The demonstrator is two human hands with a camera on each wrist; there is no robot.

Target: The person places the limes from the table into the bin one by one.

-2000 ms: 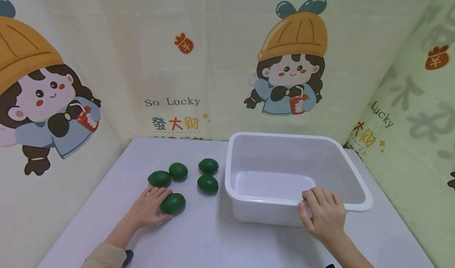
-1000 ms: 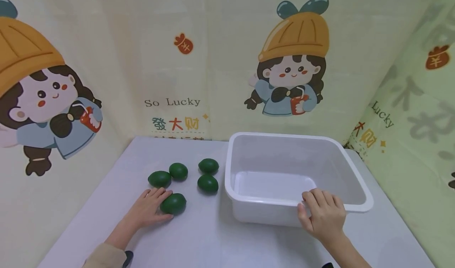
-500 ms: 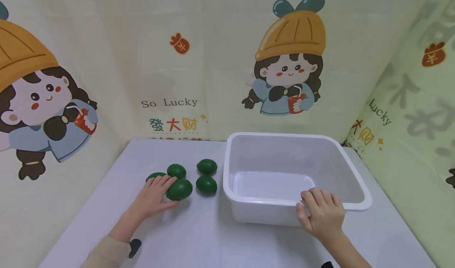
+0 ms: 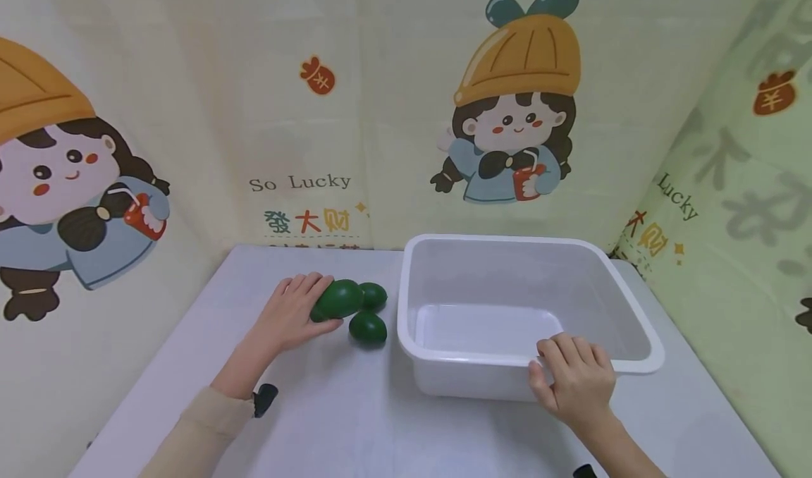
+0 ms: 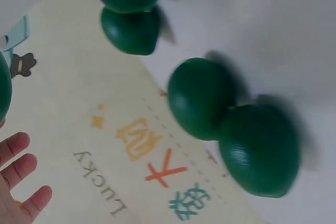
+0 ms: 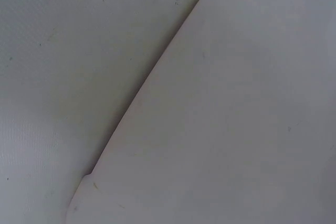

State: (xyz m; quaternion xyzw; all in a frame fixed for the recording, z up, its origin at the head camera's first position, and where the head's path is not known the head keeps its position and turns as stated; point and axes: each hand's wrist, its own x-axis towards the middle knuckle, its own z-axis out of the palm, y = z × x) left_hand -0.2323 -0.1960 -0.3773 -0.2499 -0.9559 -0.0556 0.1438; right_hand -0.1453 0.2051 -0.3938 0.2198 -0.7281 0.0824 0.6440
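Observation:
My left hand [image 4: 292, 317] holds a dark green lime [image 4: 341, 297] between fingers and thumb, raised over the table. The lime's edge [image 5: 3, 85] shows at the left border of the left wrist view, beside the fingertips. Two more limes, a rear one [image 4: 374, 296] and a front one [image 4: 368, 328], lie just right of it. Another pair [image 5: 202, 98] rests on the table in the left wrist view, mostly hidden behind the hand in the head view. My right hand [image 4: 576, 381] grips the front rim of a white plastic tub [image 4: 469, 357]; the right wrist view shows only pale surfaces.
The tub takes up the right part of the white table [image 4: 355, 421], with nothing inside it. A cream curtain [image 4: 406, 111] with cartoon prints encloses the back and sides. Dark wrist gear [image 4: 265, 399] hangs under the left sleeve.
My left hand has picked up the front lime and moved it away from me and to the right, over the other limes. My right hand has stayed on the tub's rim.

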